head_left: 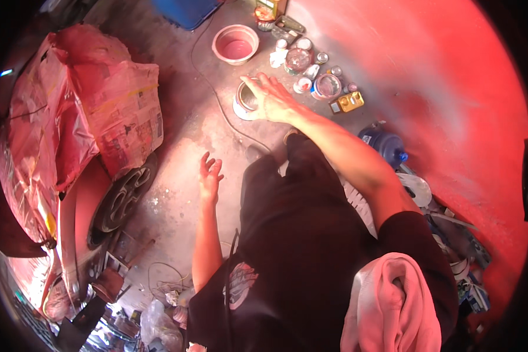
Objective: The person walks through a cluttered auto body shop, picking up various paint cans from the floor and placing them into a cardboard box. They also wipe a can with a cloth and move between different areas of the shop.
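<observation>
My right hand (268, 101) spans the top of an open round can (239, 109), its fingers over the far rim and the thumb on the near side. The can has a pale side with a coloured label; whether it rests on the floor or is slightly lifted is hard to tell. My left hand (210, 176) hangs in the air with fingers apart and slightly curled, holding nothing. A pink-stained basin (251, 54) stands just beyond the can. To the right are two larger cans, one (299, 60) farther and one (327, 86) nearer, among several small jars.
At left stands a vehicle with a wheel (123, 199), covered by pink plastic and newspaper (129, 126). A thin cable (208, 88) crosses the floor. A yellow tin (348, 102) and blue water jug (386, 146) lie along the right; clutter fills the lower left.
</observation>
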The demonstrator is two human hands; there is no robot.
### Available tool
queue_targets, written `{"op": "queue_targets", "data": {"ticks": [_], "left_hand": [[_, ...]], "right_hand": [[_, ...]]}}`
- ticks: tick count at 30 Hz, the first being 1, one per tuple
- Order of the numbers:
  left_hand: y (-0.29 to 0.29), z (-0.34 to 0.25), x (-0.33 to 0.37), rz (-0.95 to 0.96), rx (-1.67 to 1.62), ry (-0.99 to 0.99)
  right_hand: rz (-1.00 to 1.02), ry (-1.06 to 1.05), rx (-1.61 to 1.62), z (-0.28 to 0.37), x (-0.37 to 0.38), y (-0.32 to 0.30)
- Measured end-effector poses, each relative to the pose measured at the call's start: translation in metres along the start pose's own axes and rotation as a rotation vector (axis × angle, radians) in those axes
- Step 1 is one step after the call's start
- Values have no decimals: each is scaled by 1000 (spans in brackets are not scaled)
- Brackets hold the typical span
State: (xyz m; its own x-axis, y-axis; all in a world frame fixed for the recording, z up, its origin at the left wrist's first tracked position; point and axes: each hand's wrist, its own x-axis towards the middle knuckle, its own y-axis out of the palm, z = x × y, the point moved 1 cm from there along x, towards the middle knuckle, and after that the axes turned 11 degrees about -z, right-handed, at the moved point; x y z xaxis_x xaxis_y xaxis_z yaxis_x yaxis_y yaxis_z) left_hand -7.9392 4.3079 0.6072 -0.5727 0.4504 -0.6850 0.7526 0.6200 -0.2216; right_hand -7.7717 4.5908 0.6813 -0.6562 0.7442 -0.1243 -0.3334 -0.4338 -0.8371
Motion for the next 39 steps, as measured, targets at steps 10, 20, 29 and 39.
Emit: {"op": "queue_targets", "data": {"ticks": [10,20,29,39], "left_hand": [[-43,2,2,45,-168,265],[-64,25,7,54,-117,28],[-58,27,24,86,-73,-21],[-77,52,-1,47,-79,-9]], "right_hand": [[-274,-519,230,202,-122,-208],[-260,-364,305,238,-155,-224],[-312,-357,81,208,-121,-191],[-76,-73,-1,88,-50,-25]]}}
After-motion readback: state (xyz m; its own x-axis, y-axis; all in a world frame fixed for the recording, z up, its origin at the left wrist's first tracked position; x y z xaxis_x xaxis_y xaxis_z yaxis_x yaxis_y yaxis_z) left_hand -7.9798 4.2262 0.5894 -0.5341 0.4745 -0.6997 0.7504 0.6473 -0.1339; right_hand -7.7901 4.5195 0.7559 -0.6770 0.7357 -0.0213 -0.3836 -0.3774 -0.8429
